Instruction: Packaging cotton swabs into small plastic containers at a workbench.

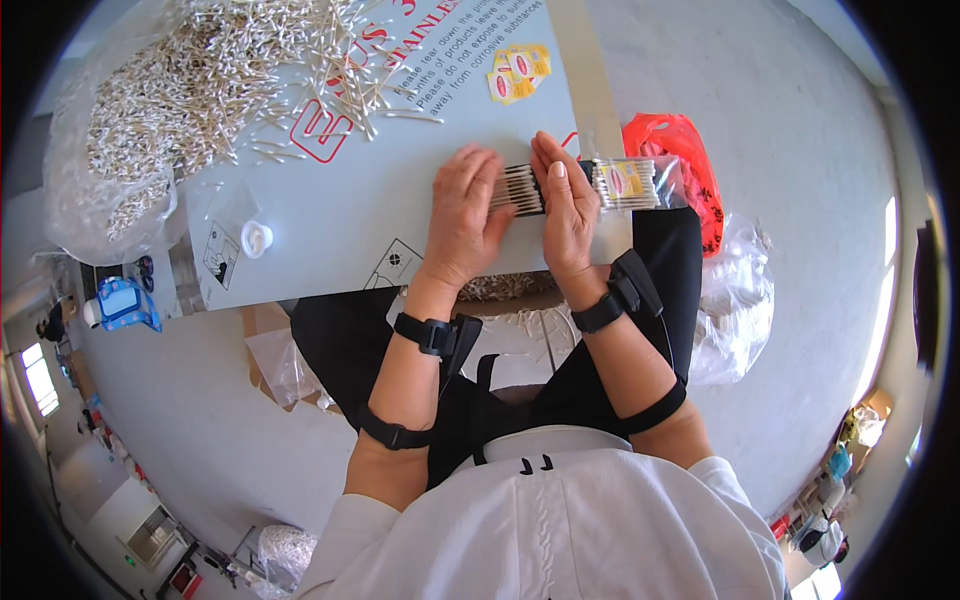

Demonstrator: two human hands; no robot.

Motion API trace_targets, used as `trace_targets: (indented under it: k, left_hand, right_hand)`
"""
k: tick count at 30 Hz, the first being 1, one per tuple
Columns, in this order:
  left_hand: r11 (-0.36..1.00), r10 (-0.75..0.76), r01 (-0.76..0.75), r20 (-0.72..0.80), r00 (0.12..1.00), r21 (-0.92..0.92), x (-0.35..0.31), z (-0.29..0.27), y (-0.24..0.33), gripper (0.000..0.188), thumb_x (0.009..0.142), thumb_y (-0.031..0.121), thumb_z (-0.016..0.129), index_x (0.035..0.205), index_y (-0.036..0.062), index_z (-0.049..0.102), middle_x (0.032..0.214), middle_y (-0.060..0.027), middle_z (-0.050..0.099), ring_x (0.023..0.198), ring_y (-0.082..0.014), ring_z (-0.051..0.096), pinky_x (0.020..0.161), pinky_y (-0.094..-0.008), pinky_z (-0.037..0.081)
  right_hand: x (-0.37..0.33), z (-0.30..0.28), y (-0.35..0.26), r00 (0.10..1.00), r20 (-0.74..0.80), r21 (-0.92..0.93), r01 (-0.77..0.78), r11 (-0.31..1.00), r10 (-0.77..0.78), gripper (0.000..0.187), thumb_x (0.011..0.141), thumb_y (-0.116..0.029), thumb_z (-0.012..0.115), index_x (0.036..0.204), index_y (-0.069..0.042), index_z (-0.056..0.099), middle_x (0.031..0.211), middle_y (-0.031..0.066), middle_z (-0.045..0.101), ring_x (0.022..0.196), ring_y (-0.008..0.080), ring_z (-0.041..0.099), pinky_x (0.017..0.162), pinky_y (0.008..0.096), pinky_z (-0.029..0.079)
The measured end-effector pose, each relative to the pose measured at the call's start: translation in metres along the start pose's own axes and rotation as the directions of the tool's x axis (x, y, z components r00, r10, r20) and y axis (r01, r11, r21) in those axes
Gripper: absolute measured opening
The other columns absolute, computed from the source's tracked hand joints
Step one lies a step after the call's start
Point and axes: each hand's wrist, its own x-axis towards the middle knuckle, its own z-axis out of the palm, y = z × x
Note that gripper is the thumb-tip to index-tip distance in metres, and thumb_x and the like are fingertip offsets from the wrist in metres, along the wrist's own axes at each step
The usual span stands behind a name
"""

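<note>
Between my two hands lies a neat row of white-tipped cotton swabs (517, 190), side by side over something dark. My left hand (464, 212) is at the row's left end, its curled fingers on the far side and its thumb on the near side. Its grip partly hides the swabs. My right hand (570, 212) stands on edge at the row's right end, fingers stretched out and held together. Just right of it, a clear bag of cotton swabs (628, 184) with a yellow label reaches past the table edge, beside a black piece partly covered by my hand.
A big heap of loose cotton swabs (190, 90) spills from a clear plastic bag at the far left. Yellow labels (519, 74) lie on the grey tabletop (400, 190); a small white round container (256, 238) stands left. A red bag (680, 150) hangs beyond the right edge.
</note>
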Motion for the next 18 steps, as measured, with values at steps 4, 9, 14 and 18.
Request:
trace_targets:
  k: [4,9,14,18]
  left_hand:
    - [0.988,0.027,0.008,-0.230,0.973,0.151,0.020,-0.010,-0.032,0.042,0.077,0.002,0.067,0.118,0.0036,0.058,0.119,-0.0116,0.057,0.121,-0.0334,0.048,0.100,-0.0457,0.039]
    - [0.887,-0.086,0.154,-0.173,0.981,0.436,0.057,-0.037,-0.067,0.019,0.072,0.005,0.072,0.089,0.0132,0.066,0.093,-0.0035,0.055,0.095,-0.0267,0.052,0.081,-0.0429,0.042]
    - [0.946,-0.060,0.073,-0.050,0.997,0.315,0.066,-0.019,-0.063,0.011,0.070,0.008,0.073,0.075,0.0129,0.065,0.087,-0.0023,0.055,0.094,-0.0263,0.050,0.080,-0.0416,0.041]
    - [0.973,-0.024,0.014,0.040,0.999,0.228,0.057,0.003,-0.026,0.010,0.070,0.007,0.073,0.072,0.0110,0.064,0.085,-0.0021,0.055,0.094,-0.0261,0.049,0.080,-0.0412,0.040]
  right_hand:
    - [-0.001,-0.001,0.000,1.000,-0.013,0.006,-0.010,1.000,0.010,0.044,0.105,-0.024,0.043,0.135,0.008,0.047,0.137,0.0179,0.051,0.129,0.0248,0.049,0.111,0.0353,0.038]
    - [-0.001,-0.003,0.002,1.000,-0.006,0.065,-0.015,0.998,0.016,0.044,0.105,-0.023,0.044,0.135,0.008,0.047,0.137,0.0191,0.051,0.128,0.0247,0.049,0.112,0.0357,0.037]
    - [-0.001,-0.001,0.003,1.000,-0.014,0.078,-0.006,0.997,0.008,0.044,0.104,-0.024,0.045,0.134,0.009,0.047,0.137,0.0192,0.051,0.129,0.0250,0.049,0.113,0.0360,0.036]
    - [-0.001,-0.001,0.002,1.000,-0.018,0.079,0.009,0.997,-0.007,0.043,0.104,-0.023,0.045,0.134,0.008,0.047,0.136,0.0187,0.051,0.129,0.0247,0.049,0.112,0.0358,0.037]
